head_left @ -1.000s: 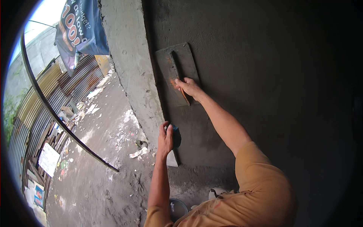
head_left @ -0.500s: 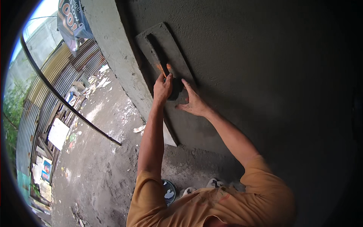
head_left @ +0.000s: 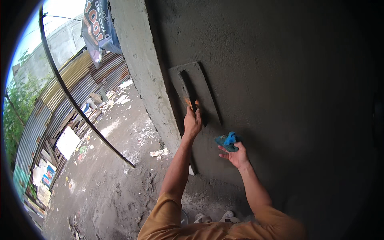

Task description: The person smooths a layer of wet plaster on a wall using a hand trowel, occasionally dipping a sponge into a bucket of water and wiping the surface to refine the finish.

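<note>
A rectangular, mortar-coated plastering float [head_left: 202, 78] lies flat against the grey wet-plastered wall [head_left: 272, 80], close to its left edge. My left hand [head_left: 193, 123] is closed round the lower end of the float's long dark handle. Small orange patches show beside the handle at my fingertips; what they are I cannot make out. Lower and to the right, my right hand [head_left: 239, 155] pinches a crumpled blue cloth [head_left: 229, 141] between thumb and fingers, with some other fingers spread. Whether the cloth touches the wall is unclear.
A pale concrete wall edge [head_left: 150, 72] stands left of the plaster. Beyond it are a dark curved pole [head_left: 80, 108], corrugated metal sheets [head_left: 66, 86], a hanging banner [head_left: 96, 28] and debris on rough ground [head_left: 108, 188]. A container rim [head_left: 184, 218] shows near my shoes [head_left: 229, 216].
My right hand has moved away from the float, down and right, and the blue cloth now shows in it. My left hand stays on the float's handle. The whole view has shifted.
</note>
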Tool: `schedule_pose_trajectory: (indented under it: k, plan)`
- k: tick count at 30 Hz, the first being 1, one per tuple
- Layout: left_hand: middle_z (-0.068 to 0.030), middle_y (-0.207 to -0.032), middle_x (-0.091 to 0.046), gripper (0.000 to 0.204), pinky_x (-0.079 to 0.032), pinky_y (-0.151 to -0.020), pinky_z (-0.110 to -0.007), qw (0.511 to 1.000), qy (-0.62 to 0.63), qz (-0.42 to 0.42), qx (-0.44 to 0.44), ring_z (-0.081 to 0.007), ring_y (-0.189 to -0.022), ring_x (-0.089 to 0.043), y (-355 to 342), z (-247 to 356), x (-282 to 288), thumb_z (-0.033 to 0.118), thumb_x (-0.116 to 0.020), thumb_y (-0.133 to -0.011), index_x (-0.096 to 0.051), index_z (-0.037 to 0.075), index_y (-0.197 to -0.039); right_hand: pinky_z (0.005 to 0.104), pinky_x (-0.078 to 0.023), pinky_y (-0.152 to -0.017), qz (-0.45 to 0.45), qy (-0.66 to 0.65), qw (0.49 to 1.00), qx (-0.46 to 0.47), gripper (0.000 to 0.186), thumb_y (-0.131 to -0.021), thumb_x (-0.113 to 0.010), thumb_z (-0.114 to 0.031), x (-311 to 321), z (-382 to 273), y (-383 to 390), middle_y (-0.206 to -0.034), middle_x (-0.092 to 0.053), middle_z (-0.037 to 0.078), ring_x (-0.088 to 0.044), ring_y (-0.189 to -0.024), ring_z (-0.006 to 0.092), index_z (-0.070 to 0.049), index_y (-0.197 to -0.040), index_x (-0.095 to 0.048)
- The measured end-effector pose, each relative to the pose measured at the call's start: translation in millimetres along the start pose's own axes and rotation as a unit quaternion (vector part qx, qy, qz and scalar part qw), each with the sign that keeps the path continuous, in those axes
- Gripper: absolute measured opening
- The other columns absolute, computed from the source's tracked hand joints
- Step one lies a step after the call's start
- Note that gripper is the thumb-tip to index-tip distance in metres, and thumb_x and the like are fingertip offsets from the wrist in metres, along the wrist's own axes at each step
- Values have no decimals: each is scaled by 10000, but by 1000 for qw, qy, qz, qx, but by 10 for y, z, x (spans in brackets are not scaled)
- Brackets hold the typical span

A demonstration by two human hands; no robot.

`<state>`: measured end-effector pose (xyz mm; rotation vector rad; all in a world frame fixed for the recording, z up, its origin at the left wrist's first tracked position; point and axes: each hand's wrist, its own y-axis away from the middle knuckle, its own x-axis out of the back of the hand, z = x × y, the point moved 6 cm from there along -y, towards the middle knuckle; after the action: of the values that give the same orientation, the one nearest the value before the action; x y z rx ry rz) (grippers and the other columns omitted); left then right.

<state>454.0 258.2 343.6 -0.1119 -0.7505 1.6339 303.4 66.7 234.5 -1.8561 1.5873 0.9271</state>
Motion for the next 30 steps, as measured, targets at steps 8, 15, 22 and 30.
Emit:
schedule_pose_trajectory:
  k: [8, 15, 22, 30]
  plan:
    - [-238, -1065, -683, 446, -547, -717, -475, 964, 8, 184, -193, -445, -919, -682, -556, 375, 381, 96, -546, -996, -384, 45, -1409, 572, -578, -861, 127, -11, 980, 150, 554, -878, -656, -535, 689, -477, 1777, -1294, -617, 180, -608, -1184, 405, -134, -1257, -605]
    - [-272, -1085, -674, 369, -523, -858, -508, 913, 46, 222, -338, -471, -1021, -644, -2303, 2426, 1431, 167, -611, -899, -559, 30, -1237, 461, -622, -645, 199, 90, 955, 199, 396, -877, -666, -373, 786, -730, 2402, -1156, -658, 135, -677, -1019, 332, -164, -1210, -623]
    - [-217, -952, -717, 414, -532, -798, -407, 899, 97, 283, -319, -364, -903, -704, -2314, 2409, 1376, 378, -674, -938, -663, -8, -1088, 380, -604, -582, 199, -92, 935, 278, 378, -899, -685, -307, 1101, -192, 2118, -1283, -628, 132, -691, -905, 297, -113, -1219, -628]
    - [-216, -832, -621, 270, -512, -667, -424, 977, 96, 159, -100, -405, -736, -653, -672, 140, 370, 236, -653, -966, -498, 33, -1055, 366, -556, -575, 179, -45, 961, 204, 360, -931, -686, -330, 817, -323, 1828, -1115, -655, 75, -682, -900, 272, -145, -1226, -597]
